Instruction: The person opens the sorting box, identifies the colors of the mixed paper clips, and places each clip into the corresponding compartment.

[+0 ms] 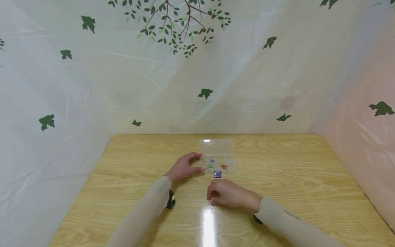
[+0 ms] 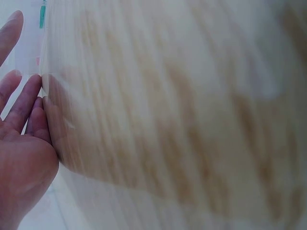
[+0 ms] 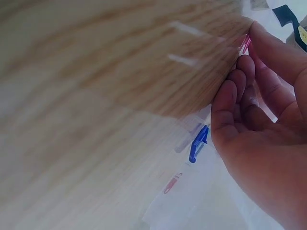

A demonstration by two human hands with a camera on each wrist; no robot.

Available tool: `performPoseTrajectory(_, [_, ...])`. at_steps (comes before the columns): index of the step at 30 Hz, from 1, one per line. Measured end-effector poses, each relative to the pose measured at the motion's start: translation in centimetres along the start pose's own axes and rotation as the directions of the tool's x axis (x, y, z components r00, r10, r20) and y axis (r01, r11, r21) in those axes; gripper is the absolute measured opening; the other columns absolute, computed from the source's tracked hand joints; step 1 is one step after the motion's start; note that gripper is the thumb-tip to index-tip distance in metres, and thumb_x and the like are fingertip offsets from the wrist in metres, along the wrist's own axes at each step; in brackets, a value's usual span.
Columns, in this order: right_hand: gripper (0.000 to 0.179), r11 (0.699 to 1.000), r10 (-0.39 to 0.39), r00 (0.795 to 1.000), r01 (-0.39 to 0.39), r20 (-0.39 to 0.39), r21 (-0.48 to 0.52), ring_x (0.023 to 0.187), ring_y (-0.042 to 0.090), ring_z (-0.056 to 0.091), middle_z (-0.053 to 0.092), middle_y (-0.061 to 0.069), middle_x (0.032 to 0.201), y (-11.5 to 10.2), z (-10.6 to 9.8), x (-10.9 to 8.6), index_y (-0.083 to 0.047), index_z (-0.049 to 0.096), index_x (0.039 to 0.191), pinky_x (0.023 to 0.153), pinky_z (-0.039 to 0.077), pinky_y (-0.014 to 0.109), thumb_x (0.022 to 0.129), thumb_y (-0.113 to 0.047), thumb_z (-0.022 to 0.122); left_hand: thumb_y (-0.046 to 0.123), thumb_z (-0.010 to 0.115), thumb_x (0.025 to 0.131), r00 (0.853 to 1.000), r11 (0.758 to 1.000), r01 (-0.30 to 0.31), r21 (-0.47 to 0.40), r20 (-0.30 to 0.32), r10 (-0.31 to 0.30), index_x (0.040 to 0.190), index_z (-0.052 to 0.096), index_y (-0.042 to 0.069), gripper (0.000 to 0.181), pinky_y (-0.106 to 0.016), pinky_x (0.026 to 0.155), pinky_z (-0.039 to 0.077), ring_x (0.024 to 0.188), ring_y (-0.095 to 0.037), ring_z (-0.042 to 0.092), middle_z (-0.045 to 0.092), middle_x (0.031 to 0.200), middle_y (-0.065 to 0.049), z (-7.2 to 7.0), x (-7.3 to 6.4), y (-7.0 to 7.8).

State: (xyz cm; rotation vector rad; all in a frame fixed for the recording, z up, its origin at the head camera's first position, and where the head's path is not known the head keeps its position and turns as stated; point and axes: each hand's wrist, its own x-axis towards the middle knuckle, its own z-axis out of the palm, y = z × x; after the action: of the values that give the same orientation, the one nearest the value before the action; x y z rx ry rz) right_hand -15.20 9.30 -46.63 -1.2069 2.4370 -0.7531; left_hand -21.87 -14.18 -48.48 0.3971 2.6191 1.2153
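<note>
A clear plastic box (image 1: 232,168) lies with its transparent lid (image 1: 216,147) raised at the back. Inside are several coloured paper clips, among them a green paper clip (image 1: 210,166) and red paper clips (image 1: 224,167). At the front edge is a small blue piece (image 1: 217,174) that looks like a latch. My left hand (image 1: 184,167) rests at the box's left side, thumb and fingers extended, fingertips touching it. In front of the box, my right hand (image 1: 228,193) pinches a pink paper clip (image 3: 246,44) between thumb and fingers; its lower end shows below the fingers.
The wood-grain table (image 1: 293,171) stretches to both sides of the box. A pale curtain (image 1: 154,103) with leaf prints hangs along the table's back and sides. A bright reflection lies on the tabletop near the right hand.
</note>
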Motion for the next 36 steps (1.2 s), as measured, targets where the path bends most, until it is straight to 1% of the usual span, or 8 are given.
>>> performPoseTrajectory(5, [0.01,1.0,0.009,1.0,-0.009,0.001,0.002,0.081,0.0,0.051,0.058,-0.015,0.087,0.2,0.2,0.0,-0.019,0.072,0.089,0.076,0.047,0.021,0.091,-0.015,0.081,0.037,0.084,0.088,1.0,1.0,0.0,0.0,-0.003,0.0,0.146,0.059,0.017,0.066,-0.049,0.123,0.028,0.147,-0.03,0.04,0.051,0.155,-0.007,0.1,0.0,0.1])
performPoseTrajectory(11, [0.015,1.0,0.02,1.0,-0.02,0.006,-0.009,0.08,-0.001,0.049,0.055,-0.016,0.085,0.0,0.3,-0.1,-0.021,0.069,0.084,0.075,0.046,0.021,0.091,-0.014,0.081,0.038,0.083,0.089,1.0,1.0,0.003,0.009,-0.001,-0.003,0.147,0.058,0.018,0.066,-0.049,0.123,0.028,0.148,-0.03,0.04,0.051,0.155,-0.007,0.1,0.0,0.0])
performPoseTrajectory(17, [0.015,1.0,0.001,1.0,-0.001,0.016,-0.028,0.08,-0.001,0.049,0.055,-0.017,0.084,0.0,0.3,-0.3,-0.021,0.068,0.085,0.076,0.046,0.022,0.092,-0.015,0.079,0.038,0.084,0.088,1.0,1.0,0.005,0.004,0.003,-0.005,0.147,0.058,0.018,0.067,-0.049,0.123,0.029,0.147,-0.03,0.04,0.051,0.155,-0.007,0.1,0.0,-0.1])
performPoseTrajectory(21, [0.015,1.0,0.015,1.0,-0.015,0.018,0.019,0.08,-0.002,0.053,0.058,-0.018,0.085,0.2,0.2,-0.3,-0.022,0.068,0.086,0.076,0.049,0.021,0.095,-0.013,0.075,0.038,0.084,0.088,1.0,1.0,0.004,0.0,0.004,-0.004,0.147,0.058,0.018,0.067,-0.049,0.123,0.028,0.148,-0.03,0.04,0.051,0.155,-0.007,0.0,0.1,-0.1])
performPoseTrajectory(24, [0.015,0.995,0.043,0.999,-0.044,0.014,0.093,0.078,-0.001,0.055,0.061,-0.017,0.084,0.3,0.0,-0.4,-0.021,0.068,0.087,0.074,0.051,0.021,0.098,-0.012,0.073,0.039,0.084,0.088,1.0,1.0,0.005,0.002,0.006,-0.005,0.147,0.058,0.018,0.067,-0.049,0.123,0.028,0.148,-0.03,0.039,0.051,0.155,-0.006,0.0,0.1,-0.1])
performPoseTrajectory(28, [0.012,0.983,0.069,0.998,-0.066,-0.013,0.171,0.078,0.0,0.057,0.063,-0.017,0.085,0.4,-0.5,-0.7,-0.02,0.07,0.089,0.073,0.052,0.022,0.098,-0.013,0.073,0.04,0.084,0.088,1.0,1.0,0.004,0.01,0.004,-0.004,0.147,0.058,0.018,0.068,-0.049,0.123,0.028,0.148,-0.03,0.039,0.051,0.155,-0.006,0.0,0.1,0.0])
performPoseTrajectory(30, [0.011,0.979,0.077,0.996,-0.069,-0.032,0.191,0.078,0.001,0.057,0.064,-0.016,0.086,0.4,-0.8,-0.8,-0.02,0.071,0.09,0.073,0.052,0.023,0.098,-0.013,0.073,0.04,0.084,0.088,1.0,1.0,0.005,0.014,0.002,-0.005,0.147,0.058,0.018,0.068,-0.049,0.123,0.028,0.148,-0.03,0.039,0.051,0.155,-0.006,0.0,0.1,0.0])
performPoseTrajectory(36, [0.007,0.976,0.092,0.992,-0.072,-0.089,0.208,0.078,0.003,0.057,0.068,-0.01,0.087,0.4,-1.7,-1.0,-0.015,0.073,0.091,0.072,0.053,0.023,0.096,-0.01,0.074,0.038,0.084,0.088,1.0,1.0,0.01,0.006,0.007,-0.01,0.147,0.058,0.018,0.068,-0.047,0.123,0.028,0.148,-0.029,0.04,0.051,0.155,-0.005,-0.1,0.2,0.1])
